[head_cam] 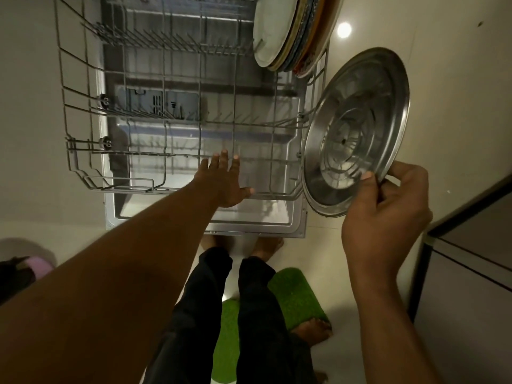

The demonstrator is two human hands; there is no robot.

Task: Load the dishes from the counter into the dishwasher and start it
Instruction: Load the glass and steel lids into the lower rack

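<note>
From the head camera, the dishwasher's lower rack [166, 126] is pulled out over the open door [249, 227] and fills the middle of the picture. A row of plates [277, 31] stands on edge at the rack's 1 o'clock corner. The rest of the rack looks unfilled.

The right hand [385, 214], at 4 o'clock, pinches the rim of a round steel lid [357, 126], thumb on the near face and fingers curled behind. It may be a plate rather than a lid. It hangs tilted just outside the rack's right wall at 3 o'clock, and whether it touches the wire cannot be told. The left hand [227, 184] reaches toward the rack's front rail at 6 o'clock, fingers spread, gripping nothing. Whether it rests on the wire is unclear.

The step in hand seems to be slotting the lid into the rack. To do it well, the left hand would steady the rack so it does not roll. The right hand would turn the lid upright and lower its edge between two prongs beside the plates, with the hollow face tipped inward. It should let go only once the lid stands alone.
</note>
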